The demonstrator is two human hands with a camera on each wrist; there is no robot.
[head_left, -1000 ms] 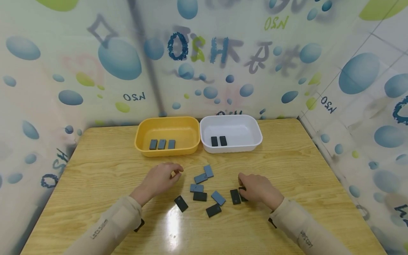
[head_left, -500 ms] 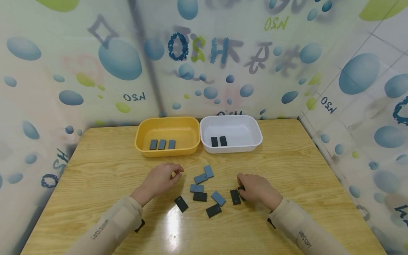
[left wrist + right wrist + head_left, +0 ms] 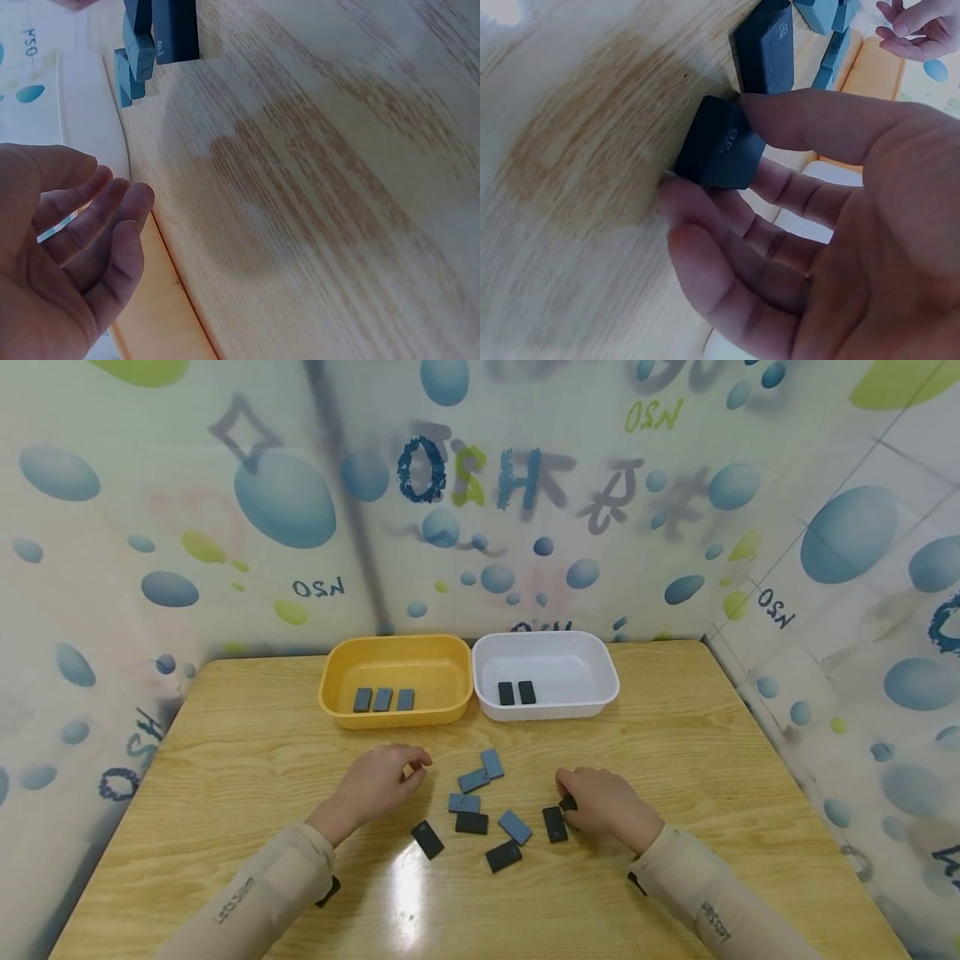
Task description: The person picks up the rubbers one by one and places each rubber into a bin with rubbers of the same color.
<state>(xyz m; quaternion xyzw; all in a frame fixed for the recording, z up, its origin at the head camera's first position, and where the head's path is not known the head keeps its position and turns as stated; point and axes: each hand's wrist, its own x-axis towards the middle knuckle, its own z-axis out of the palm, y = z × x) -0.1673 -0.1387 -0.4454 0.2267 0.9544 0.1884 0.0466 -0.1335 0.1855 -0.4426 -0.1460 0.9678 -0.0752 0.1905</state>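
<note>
My right hand (image 3: 606, 806) pinches a black eraser (image 3: 720, 146) marked 4B between thumb and fingers. In the right wrist view it is tilted, low over the table. Just left of it lies another black eraser (image 3: 555, 824). My left hand (image 3: 375, 785) hovers over the table with its fingers loosely curved and nothing in them, as the left wrist view also shows. Between the hands lie several blue-grey erasers, one of them (image 3: 514, 827) nearer the right hand. Black erasers lie among them, such as one (image 3: 427, 839) below the left hand.
At the back of the table (image 3: 247, 743), a yellow bin (image 3: 393, 720) holds 3 blue-grey erasers. Touching it on the right, a white bin (image 3: 551, 712) has 2 black erasers inside. A patterned wall covering (image 3: 480, 556) rises right behind the bins.
My right hand has shifted slightly left, and the black eraser in its fingers has moved a little up and left in the head view. The left hand stays in place.
</note>
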